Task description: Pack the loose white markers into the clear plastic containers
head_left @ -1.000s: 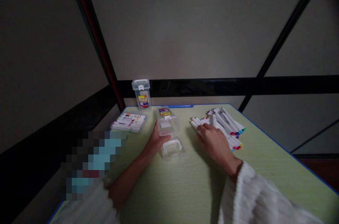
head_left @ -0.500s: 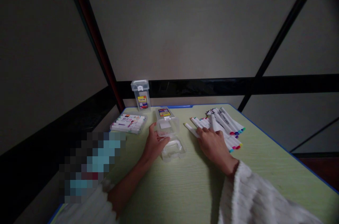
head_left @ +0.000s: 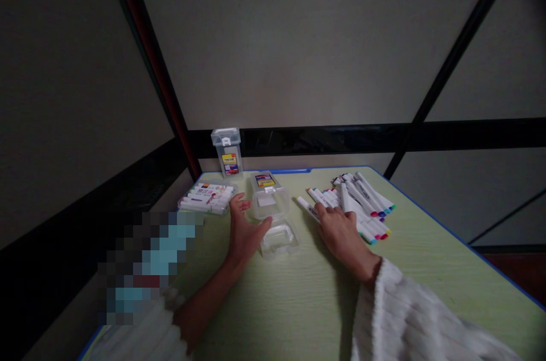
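My left hand [head_left: 244, 236] is open, thumb and fingers apart, just left of a clear plastic case [head_left: 272, 202] lying on the table. The case's hinged lid [head_left: 279, 239] is folded open toward me, and no markers show inside. On the right, my right hand [head_left: 341, 236] has its fingers curled down on a white marker [head_left: 307, 208] at the left side of a pile of markers [head_left: 362, 196]. Its fingertips are partly hidden. The pile's white barrels have coloured ends, and several markers lie under or beside the hand.
A flat clear pack of markers [head_left: 209, 198] lies at the left edge of the table [head_left: 298, 304]. Behind it stands an upright clear case [head_left: 228, 156] with its lid on. A wall [head_left: 298, 65] rises behind the table; a blurred patch [head_left: 166, 253] covers the left side.
My left hand has come away from the clear case, moving slightly left with its fingers spreading. The white marker by my right hand has turned a little, showing dark print.
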Motion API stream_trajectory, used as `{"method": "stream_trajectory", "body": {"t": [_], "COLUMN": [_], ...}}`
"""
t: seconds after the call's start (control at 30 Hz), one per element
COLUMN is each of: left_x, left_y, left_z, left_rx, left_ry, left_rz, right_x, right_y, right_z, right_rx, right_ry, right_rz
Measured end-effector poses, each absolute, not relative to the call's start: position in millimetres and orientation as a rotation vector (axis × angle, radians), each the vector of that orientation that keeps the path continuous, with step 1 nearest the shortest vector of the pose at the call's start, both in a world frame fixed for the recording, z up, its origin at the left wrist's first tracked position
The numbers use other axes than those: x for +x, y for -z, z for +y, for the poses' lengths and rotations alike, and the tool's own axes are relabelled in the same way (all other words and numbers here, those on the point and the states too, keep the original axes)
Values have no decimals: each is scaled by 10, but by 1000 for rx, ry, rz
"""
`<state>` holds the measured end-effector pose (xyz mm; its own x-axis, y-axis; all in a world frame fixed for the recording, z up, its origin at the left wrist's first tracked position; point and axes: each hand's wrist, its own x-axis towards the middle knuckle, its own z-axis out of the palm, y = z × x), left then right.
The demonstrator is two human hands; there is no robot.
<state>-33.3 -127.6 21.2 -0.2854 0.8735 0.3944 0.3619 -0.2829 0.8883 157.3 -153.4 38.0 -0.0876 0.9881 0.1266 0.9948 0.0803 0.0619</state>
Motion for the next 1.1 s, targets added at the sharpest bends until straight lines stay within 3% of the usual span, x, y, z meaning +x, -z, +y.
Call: {"method": "stream_trajectory", "body": {"t": [0.47, 1.1], "left_x": [-316, -334], "left_y": [-291, -403], "left_z": [-1384, -1465], "left_rx": [1716, 1722], "left_ry": [-1841, -1868], "left_rz": [1345, 1197], "right_x": [1559, 1441], "right_y": [-489, -595], "right_z": [-1567, -1717], "right_rx": [-2142, -1499], "right_ry": [238, 114], "right_rz": [-2097, -2334]}}
